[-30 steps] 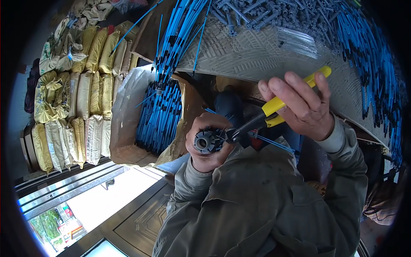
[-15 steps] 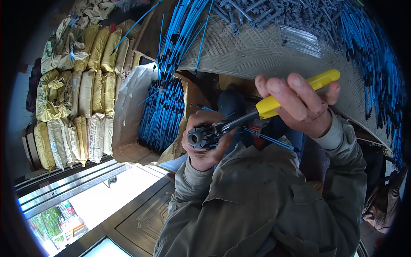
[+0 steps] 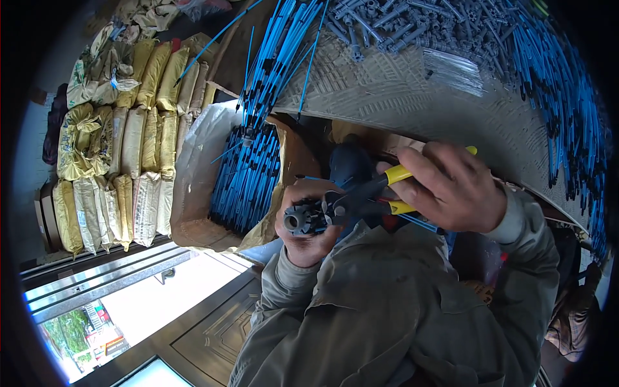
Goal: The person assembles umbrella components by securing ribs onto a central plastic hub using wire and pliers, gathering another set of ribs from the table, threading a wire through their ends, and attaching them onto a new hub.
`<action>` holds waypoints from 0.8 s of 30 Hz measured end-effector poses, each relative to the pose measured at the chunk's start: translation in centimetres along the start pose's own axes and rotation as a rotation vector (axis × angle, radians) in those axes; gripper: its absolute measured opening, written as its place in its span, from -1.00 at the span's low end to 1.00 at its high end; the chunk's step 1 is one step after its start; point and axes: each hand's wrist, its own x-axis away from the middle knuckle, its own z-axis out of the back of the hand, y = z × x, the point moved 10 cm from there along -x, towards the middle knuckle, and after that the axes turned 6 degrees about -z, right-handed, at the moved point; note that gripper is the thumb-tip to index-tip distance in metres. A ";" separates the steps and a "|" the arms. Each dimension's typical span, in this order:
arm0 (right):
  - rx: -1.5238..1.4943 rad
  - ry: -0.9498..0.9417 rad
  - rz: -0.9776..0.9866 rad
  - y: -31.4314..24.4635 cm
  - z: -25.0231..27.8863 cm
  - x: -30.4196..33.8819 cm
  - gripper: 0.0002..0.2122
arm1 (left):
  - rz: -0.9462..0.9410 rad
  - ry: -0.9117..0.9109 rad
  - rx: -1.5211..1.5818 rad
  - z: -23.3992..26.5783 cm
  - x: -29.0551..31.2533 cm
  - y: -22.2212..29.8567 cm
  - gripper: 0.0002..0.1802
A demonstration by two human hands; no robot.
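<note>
A: Pliers (image 3: 380, 193), yellow-handled, long axis running from upper right down to lower left; jaws meet the dark bundle end (image 3: 302, 220). Which hand is nearer?

B: Left hand (image 3: 311, 222), fist closed around the bundle, which sits inside its grip, end facing the camera. Right hand (image 3: 451, 187) is curled tight on both handles, up and to the right, with 1 cardboard box of blue rods (image 3: 248, 177) just left.

There is one view only, worn on the person's head and looking steeply down the chest, close to the left hand (image 3: 308, 227) and right hand (image 3: 451, 188). The fisheye bends the surface (image 3: 412, 90) above them and the stacked sacks (image 3: 122, 148) at left.
</note>
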 end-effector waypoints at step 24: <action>-1.392 -1.434 -0.260 -1.1 -4.1 7.4 -0.57 | -0.080 -0.476 0.187 -4.4 -0.2 2.2 -0.17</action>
